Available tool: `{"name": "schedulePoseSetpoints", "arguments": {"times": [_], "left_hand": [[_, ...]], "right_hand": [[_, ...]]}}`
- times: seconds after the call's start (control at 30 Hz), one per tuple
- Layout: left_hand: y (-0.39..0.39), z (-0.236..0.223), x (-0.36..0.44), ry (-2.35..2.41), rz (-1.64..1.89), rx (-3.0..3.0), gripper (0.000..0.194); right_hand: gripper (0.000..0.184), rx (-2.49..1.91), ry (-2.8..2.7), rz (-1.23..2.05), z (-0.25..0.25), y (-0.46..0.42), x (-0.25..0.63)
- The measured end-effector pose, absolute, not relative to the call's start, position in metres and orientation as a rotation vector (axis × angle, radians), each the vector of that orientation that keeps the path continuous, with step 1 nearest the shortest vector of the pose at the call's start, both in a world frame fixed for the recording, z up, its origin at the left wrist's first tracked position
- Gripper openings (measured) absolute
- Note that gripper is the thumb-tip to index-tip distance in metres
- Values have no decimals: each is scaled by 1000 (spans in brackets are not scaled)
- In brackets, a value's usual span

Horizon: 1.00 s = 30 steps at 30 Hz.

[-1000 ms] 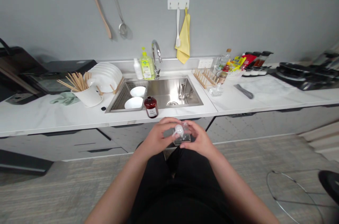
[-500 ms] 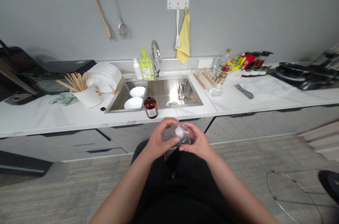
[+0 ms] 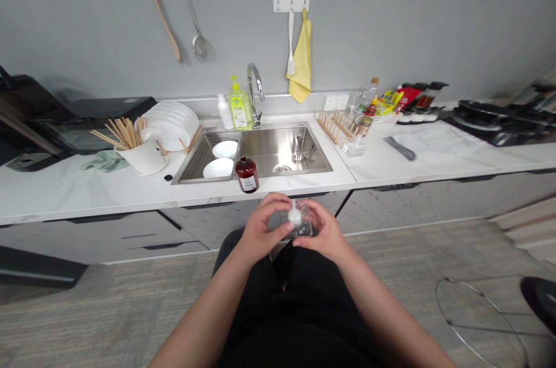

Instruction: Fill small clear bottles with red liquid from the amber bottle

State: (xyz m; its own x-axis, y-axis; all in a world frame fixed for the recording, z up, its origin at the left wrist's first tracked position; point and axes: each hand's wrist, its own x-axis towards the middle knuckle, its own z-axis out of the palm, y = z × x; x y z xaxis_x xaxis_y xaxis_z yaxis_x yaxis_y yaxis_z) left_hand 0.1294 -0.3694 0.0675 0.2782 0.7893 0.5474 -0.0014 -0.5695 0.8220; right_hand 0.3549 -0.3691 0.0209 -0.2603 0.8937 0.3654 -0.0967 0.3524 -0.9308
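My left hand (image 3: 267, 228) grips the left side of a small clear plastic box (image 3: 306, 219), its thumb across the near face. From the other side my right hand (image 3: 324, 232) holds the same box, fingers behind and thumb at the lower edge. A white round piece with a short stem (image 3: 295, 216), like a small scoop, shows in or on the box; I cannot tell which. Small pale spots show below it. The box hangs above my lap, just in front of the counter edge. A dark red-brown bottle (image 3: 247, 175) with a white label stands upright beyond my left hand.
A steel sink (image 3: 319, 150) with two white bowls (image 3: 218, 168) lies behind the bottle. Left are a chopstick holder (image 3: 145, 158) and plates (image 3: 171, 119). A wooden rack (image 3: 336, 127) and grey cloth (image 3: 398, 148) lie right. A wire-framed stool (image 3: 460, 330) stands on the floor.
The white piece's stem, which pointed right, now points up. Both hands keep their hold on the box and stay in nearly the same place. The view has shifted slightly.
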Motion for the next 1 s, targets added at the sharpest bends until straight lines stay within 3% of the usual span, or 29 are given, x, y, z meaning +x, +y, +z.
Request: {"name": "schedulePoseSetpoints", "arguments": {"times": [0.13,0.27,0.43,0.6,0.7,0.77,0.9,1.0], "left_hand": [[-371,68,131,709,1384,1775,46],[-373,71,132,787,1367,1858,35],[-378,72,128,690,1368,1869,50],[-379,74,132,785,1371,1930,27],[-379,74,132,781,1425,1892,50],[-380,75,129,741,1355,1921,54],[-380,77,127,768,1321,1964,27],[-379,74,130,878,1436,1913,21]], "right_hand": [[93,-740,-1540,1134,20,-369,354],[91,-721,-1535,1117,19,-370,354],[89,-751,-1560,1084,20,-369,355],[87,-773,-1600,1047,22,-370,355],[82,-785,-1633,1037,24,-371,354],[84,-776,-1622,1045,24,-371,353],[90,-768,-1603,1069,21,-368,353],[89,-794,-1602,1046,15,-366,350]]}}
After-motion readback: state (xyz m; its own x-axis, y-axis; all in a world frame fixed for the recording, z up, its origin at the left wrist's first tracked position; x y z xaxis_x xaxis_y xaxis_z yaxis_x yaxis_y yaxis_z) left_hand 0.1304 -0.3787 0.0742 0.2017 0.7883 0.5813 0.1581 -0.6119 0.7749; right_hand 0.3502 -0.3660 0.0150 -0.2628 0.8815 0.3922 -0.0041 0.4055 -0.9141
